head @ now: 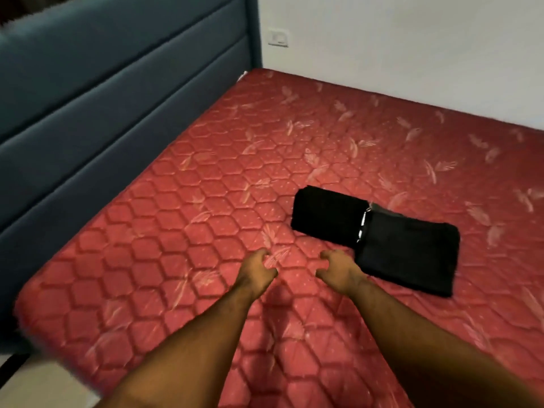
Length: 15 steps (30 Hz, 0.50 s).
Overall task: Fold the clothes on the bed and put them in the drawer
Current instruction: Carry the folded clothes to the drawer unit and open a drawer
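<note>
Your left hand & right hand reach out over the bed, side by side w/ a small gap between; fingers loosely curled, both holding nothing. Two folded black clothes lie touching each other on the red quilted mattress, just right of your right hand, its wrist at the nearer one's edge. Blue padded headboard on the left; white wall w/ a switch behind.

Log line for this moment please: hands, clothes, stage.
left hand: empty, loosely curled | right hand: empty, beside clothes | folded black clothes: on mattress | drawer: not in view
</note>
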Each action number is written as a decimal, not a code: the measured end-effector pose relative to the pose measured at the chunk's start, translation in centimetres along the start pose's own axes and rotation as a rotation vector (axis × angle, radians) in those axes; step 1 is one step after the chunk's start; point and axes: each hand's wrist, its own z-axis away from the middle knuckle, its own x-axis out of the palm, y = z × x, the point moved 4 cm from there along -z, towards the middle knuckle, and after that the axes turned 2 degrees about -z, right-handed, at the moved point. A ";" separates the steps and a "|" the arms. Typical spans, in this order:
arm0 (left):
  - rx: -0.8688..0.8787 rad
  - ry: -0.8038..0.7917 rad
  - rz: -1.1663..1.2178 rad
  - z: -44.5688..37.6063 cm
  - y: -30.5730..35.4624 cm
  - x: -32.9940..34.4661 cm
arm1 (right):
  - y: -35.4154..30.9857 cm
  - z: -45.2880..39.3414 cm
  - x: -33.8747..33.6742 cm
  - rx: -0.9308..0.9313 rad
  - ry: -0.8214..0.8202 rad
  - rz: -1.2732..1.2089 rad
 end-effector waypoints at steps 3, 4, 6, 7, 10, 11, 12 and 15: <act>-0.062 -0.028 0.138 -7.5 0.3 3.7 | 4.2 -6.3 -1.7 0.120 0.144 -0.335; -0.075 -0.007 0.172 -8.8 0.7 3.8 | 4.9 -7.4 -2.2 0.150 0.211 -0.441; -0.100 0.008 0.250 -13.4 1.2 5.8 | 7.7 -11.4 -2.9 0.248 0.320 -0.657; -0.097 0.001 0.296 -15.6 1.8 6.8 | 9.3 -13.4 -3.1 0.295 0.366 -0.749; -0.069 -0.057 0.384 -23.4 3.1 10.9 | 15.2 -20.6 -2.6 0.391 0.462 -0.936; -0.070 -0.081 0.416 -25.5 3.5 11.8 | 16.9 -22.5 -2.2 0.413 0.468 -0.975; -0.072 -0.091 0.437 -27.7 3.4 12.8 | 18.2 -24.4 -1.8 0.412 0.447 -1.009; -0.087 -0.105 0.465 -33.8 1.9 15.7 | 20.7 -29.8 0.5 0.364 0.324 -1.121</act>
